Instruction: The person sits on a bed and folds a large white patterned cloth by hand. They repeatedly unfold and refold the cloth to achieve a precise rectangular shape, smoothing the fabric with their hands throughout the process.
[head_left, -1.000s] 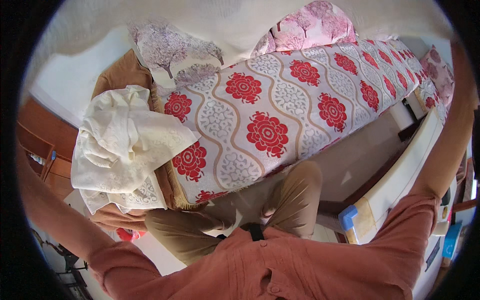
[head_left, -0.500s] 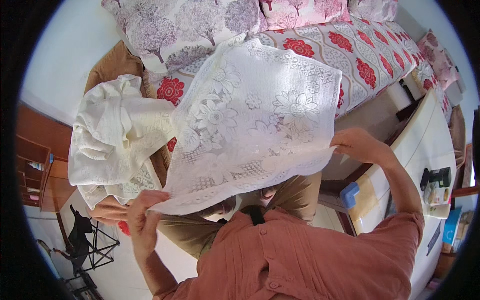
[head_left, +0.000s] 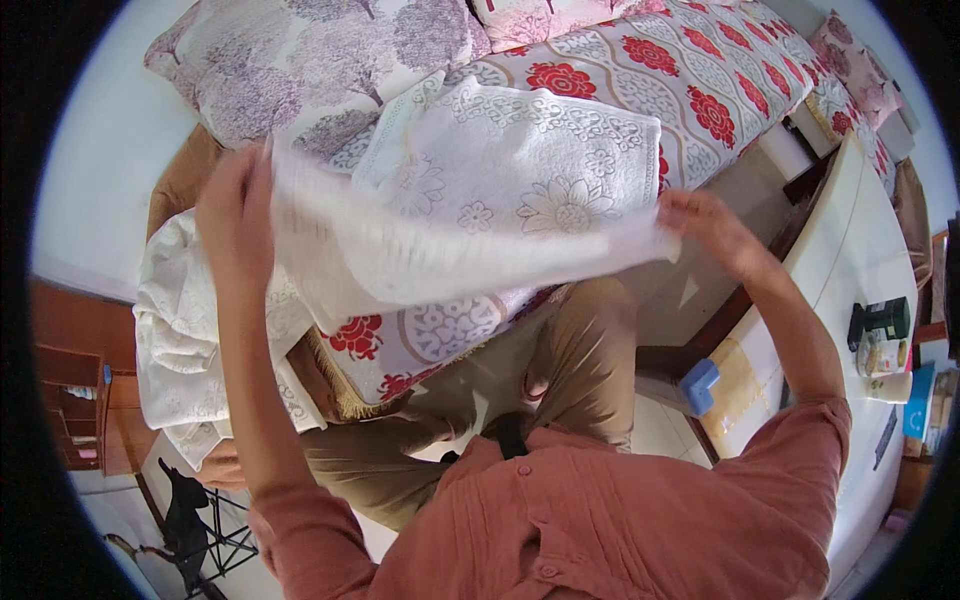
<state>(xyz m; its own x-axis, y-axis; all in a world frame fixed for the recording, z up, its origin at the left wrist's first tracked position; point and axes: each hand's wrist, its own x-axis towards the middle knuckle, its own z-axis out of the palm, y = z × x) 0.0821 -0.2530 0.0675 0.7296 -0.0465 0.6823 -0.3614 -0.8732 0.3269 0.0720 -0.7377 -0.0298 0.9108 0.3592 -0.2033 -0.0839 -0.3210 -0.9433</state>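
A white lace cloth (head_left: 568, 205) with flower patterns is stretched between my two hands over the patterned seat. Its far part lies on the seat cover, while the near edge is lifted and blurred by motion. My left hand (head_left: 238, 190) is raised near the grey tree-print cushion, closed on the cloth's left corner. At the cloth's right corner, my right hand (head_left: 695, 215) pinches the edge, beside the gap before the cream table. Another white lace cloth (head_left: 185, 320) lies crumpled over the brown armrest at the left, partly behind my left forearm.
The seat cover (head_left: 655, 95) has red flowers and a gold fringe. Tree-print cushions (head_left: 310, 70) stand along the back. To the right is a cream table (head_left: 850, 250) with a blue corner guard (head_left: 698, 387) and small containers. A black folding frame (head_left: 190, 520) stands at lower left.
My left hand has swung up and away from me, carrying the cloth's near left corner over the cloth. My right hand has moved slightly farther away. The seat's fringed front edge has come into view.
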